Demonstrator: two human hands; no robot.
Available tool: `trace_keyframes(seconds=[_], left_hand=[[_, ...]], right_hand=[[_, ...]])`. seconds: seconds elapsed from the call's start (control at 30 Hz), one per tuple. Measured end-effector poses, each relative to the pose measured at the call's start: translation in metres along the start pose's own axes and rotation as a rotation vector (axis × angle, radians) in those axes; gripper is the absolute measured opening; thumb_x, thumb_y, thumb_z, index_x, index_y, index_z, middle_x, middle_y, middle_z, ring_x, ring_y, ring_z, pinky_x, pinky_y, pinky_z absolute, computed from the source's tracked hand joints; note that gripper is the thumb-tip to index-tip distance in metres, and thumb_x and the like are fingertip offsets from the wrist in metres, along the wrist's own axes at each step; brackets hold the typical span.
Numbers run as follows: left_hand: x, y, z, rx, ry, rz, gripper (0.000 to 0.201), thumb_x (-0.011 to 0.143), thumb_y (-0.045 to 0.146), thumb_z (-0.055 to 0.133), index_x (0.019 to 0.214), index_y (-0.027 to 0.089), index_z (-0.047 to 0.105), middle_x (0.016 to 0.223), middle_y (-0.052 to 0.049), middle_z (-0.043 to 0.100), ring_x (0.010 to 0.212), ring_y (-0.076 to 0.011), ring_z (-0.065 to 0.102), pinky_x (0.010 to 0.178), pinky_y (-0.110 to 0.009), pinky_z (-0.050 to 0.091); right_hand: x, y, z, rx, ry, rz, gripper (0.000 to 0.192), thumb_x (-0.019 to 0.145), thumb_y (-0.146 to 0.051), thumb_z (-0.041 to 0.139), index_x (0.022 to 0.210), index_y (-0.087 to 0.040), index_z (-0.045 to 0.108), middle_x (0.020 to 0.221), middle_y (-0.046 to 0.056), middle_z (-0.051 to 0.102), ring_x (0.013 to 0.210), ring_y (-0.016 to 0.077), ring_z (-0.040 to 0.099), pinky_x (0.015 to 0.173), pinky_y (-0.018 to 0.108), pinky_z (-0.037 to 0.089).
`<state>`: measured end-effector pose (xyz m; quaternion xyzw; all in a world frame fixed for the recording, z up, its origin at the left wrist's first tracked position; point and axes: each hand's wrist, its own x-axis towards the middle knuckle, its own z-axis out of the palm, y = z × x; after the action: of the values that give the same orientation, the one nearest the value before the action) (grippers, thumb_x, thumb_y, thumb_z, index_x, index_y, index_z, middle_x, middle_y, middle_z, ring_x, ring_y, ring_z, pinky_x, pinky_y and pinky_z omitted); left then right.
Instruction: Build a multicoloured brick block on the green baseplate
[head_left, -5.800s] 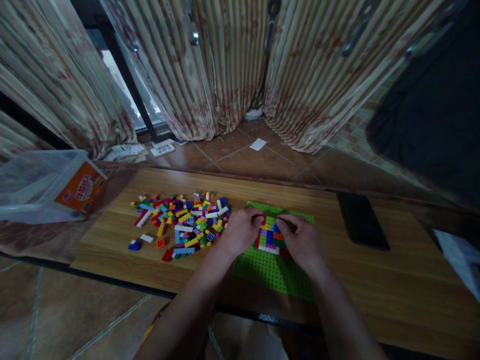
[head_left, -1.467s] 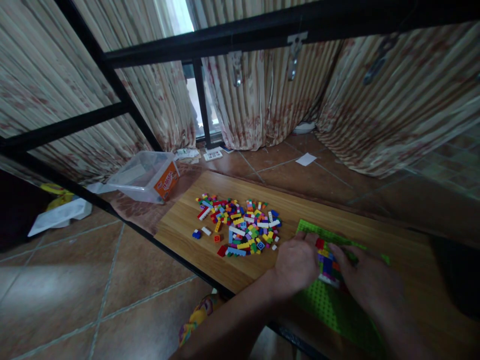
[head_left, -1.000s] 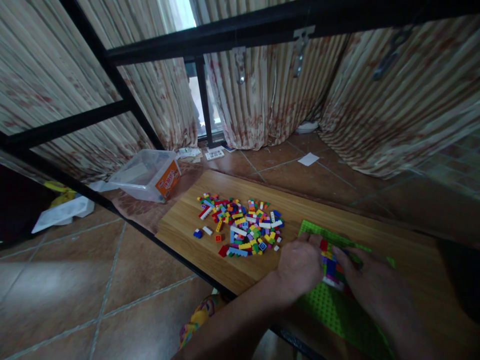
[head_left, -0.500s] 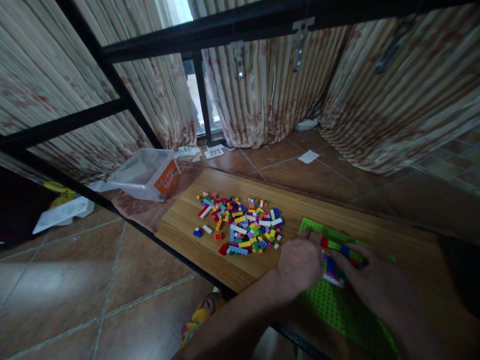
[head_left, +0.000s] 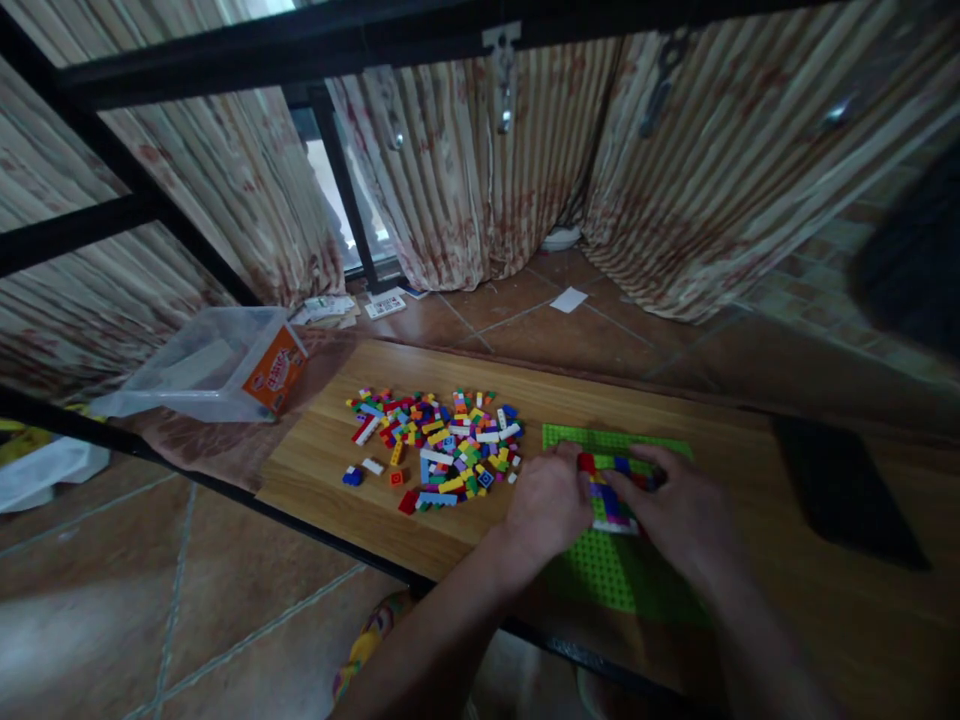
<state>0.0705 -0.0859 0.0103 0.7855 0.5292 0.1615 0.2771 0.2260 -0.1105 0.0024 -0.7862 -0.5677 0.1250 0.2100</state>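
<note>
A green studded baseplate (head_left: 607,575) lies on the wooden board. On its upper part sits a build of toy bricks (head_left: 611,505) in red, yellow, blue, purple and white. My left hand (head_left: 551,500) is closed against the build's left side, its fingertips partly hidden behind the knuckles. From the right, my right hand (head_left: 682,505) grips the build, with thumb on the near side and fingers over the far edge. Both hands cover part of the bricks. Left of the baseplate spreads a pile of loose bricks (head_left: 450,445) in many colours.
A clear plastic tub (head_left: 202,365) with an orange label stands at the board's left end. A dark flat object (head_left: 847,490) lies on the right of the wooden board (head_left: 330,500). Black metal bars (head_left: 300,60) cross above, before striped curtains (head_left: 480,190).
The camera view has turned to the right, so everything appears shifted left and the dark flat object shows more fully. Both hands stay at the brick build, with the fingers only slightly changed.
</note>
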Motion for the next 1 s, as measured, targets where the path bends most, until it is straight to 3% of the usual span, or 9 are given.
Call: trace_keyframes(seconds=[0.13, 0.3, 0.53, 0.73, 1.0], left_hand=[[0.001, -0.005, -0.004, -0.087, -0.019, -0.013, 0.026, 0.087, 0.019, 0.047, 0.108, 0.016, 0.062, 0.095, -0.009, 0.072, 0.087, -0.0209, 0.069, 0.080, -0.030, 0.053], [0.006, -0.009, -0.007, -0.166, -0.048, -0.063, 0.035, 0.090, 0.025, 0.048, 0.122, 0.017, 0.059, 0.095, -0.007, 0.073, 0.086, -0.0185, 0.068, 0.079, -0.028, 0.052], [0.010, -0.006, -0.003, -0.192, 0.007, -0.028, 0.029, 0.094, 0.027, 0.044, 0.104, 0.020, 0.070, 0.095, -0.004, 0.074, 0.085, -0.0167, 0.068, 0.079, -0.025, 0.051], [0.007, -0.001, -0.001, -0.151, 0.043, -0.097, 0.028, 0.094, 0.028, 0.046, 0.106, 0.023, 0.070, 0.098, -0.003, 0.075, 0.090, -0.0169, 0.069, 0.084, -0.026, 0.051], [0.002, -0.004, 0.002, -0.151, 0.065, -0.022, 0.030, 0.095, 0.029, 0.042, 0.106, 0.022, 0.069, 0.096, -0.004, 0.075, 0.085, -0.0175, 0.069, 0.079, -0.026, 0.052]], right_hand=[[0.003, 0.000, -0.005, 0.103, -0.064, 0.013, 0.055, 0.075, -0.056, 0.059, 0.113, -0.016, 0.067, 0.108, 0.013, 0.070, 0.095, 0.0286, 0.066, 0.082, 0.040, 0.050], [0.008, 0.008, -0.012, 0.243, -0.094, 0.094, 0.046, 0.083, -0.049, 0.052, 0.110, -0.016, 0.069, 0.100, 0.011, 0.073, 0.090, 0.0247, 0.067, 0.082, 0.037, 0.050], [0.008, 0.012, -0.008, 0.239, -0.116, 0.079, 0.050, 0.075, -0.051, 0.061, 0.108, -0.015, 0.071, 0.093, 0.010, 0.072, 0.081, 0.0245, 0.066, 0.075, 0.037, 0.050], [0.009, 0.009, -0.006, 0.220, -0.109, 0.048, 0.049, 0.076, -0.050, 0.057, 0.106, -0.014, 0.071, 0.097, 0.011, 0.070, 0.085, 0.0245, 0.065, 0.077, 0.037, 0.049], [0.010, 0.016, -0.005, 0.195, -0.115, 0.067, 0.050, 0.074, -0.056, 0.058, 0.104, -0.018, 0.072, 0.095, 0.009, 0.071, 0.085, 0.0260, 0.065, 0.077, 0.039, 0.048]])
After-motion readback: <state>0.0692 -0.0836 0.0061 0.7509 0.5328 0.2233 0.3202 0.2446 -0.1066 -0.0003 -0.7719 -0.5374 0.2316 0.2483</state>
